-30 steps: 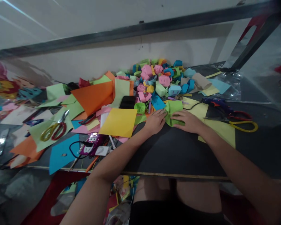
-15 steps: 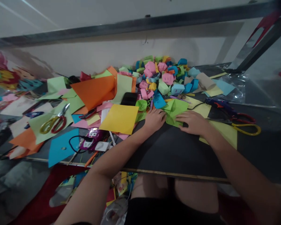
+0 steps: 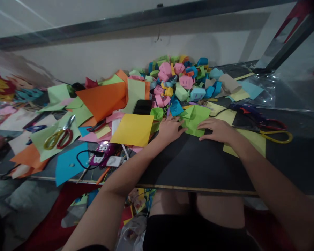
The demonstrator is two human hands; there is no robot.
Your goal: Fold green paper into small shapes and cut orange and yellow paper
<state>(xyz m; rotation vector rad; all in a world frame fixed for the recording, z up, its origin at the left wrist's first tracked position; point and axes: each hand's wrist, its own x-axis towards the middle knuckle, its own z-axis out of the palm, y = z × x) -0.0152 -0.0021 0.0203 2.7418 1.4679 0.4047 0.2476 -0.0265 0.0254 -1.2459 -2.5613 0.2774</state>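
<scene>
Creased green paper (image 3: 196, 120), thin, matte, folded into flat angular flaps, lay on the smooth dark tabletop (image 3: 193, 164) between both hands. Left hand (image 3: 170, 130): fingers loosely spread, thumb apart, at the paper's left edge. Right hand (image 3: 217, 129): thumb held away from fingers, fingertips over the right edge; pressure, cannot tell. Flat yellow-orange sheet (image 3: 133, 129) sat left of the left hand, black phone (image 3: 142, 107) beyond it. Boxy folded-paper pile (image 3: 180, 80) stood beyond both hands. Scissors (image 3: 276, 136) lay right of the right hand, pale yellow sheet (image 3: 255, 140) partly under that forearm.
</scene>
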